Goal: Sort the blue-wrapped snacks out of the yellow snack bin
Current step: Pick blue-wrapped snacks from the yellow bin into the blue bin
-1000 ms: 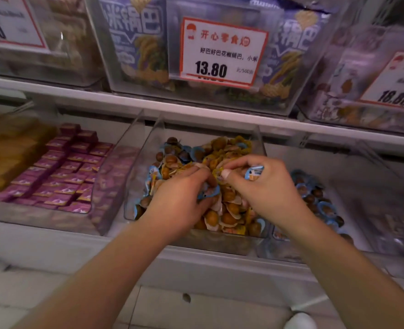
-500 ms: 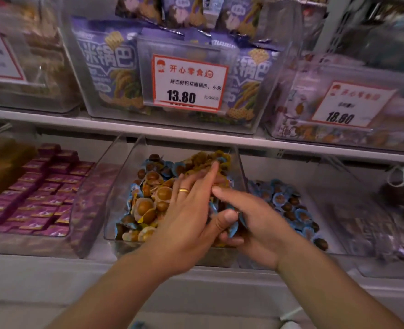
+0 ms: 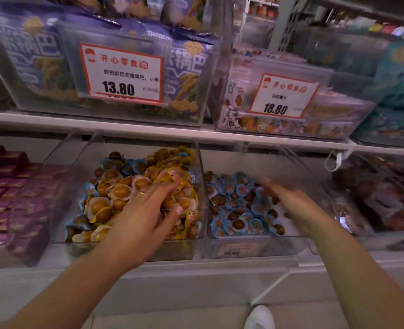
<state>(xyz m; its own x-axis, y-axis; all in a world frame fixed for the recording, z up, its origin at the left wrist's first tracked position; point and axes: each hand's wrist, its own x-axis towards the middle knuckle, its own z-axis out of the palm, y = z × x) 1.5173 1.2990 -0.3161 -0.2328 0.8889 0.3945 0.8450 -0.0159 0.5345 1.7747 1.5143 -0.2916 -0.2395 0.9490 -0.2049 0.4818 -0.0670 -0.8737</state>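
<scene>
Two hands: left hand (image 3: 146,210) on yellow snack bin (image 3: 129,245) (right hand (image 3: 291,200) blurred)

Left hand (image 3: 146,210) flat on yellow snack bin's (image 3: 134,248) snacks (image 3: 122,191)

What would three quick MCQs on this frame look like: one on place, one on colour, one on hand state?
1. Where is the right hand?
A. over the blue bin
B. in the purple box bin
C. on the upper shelf

2. What colour are the wrappers in the bin under the right hand?
A. purple
B. blue
C. red

3. What is the left hand doing?
A. hanging off the shelf
B. gripping a price tag
C. resting with spread fingers on the snacks in the yellow bin

Key: 1 A, the blurred hand reaches over the blue snacks. 2 B, blue rims show around the brown centres. 3 C, its straight fingers lie on the pile.
</scene>
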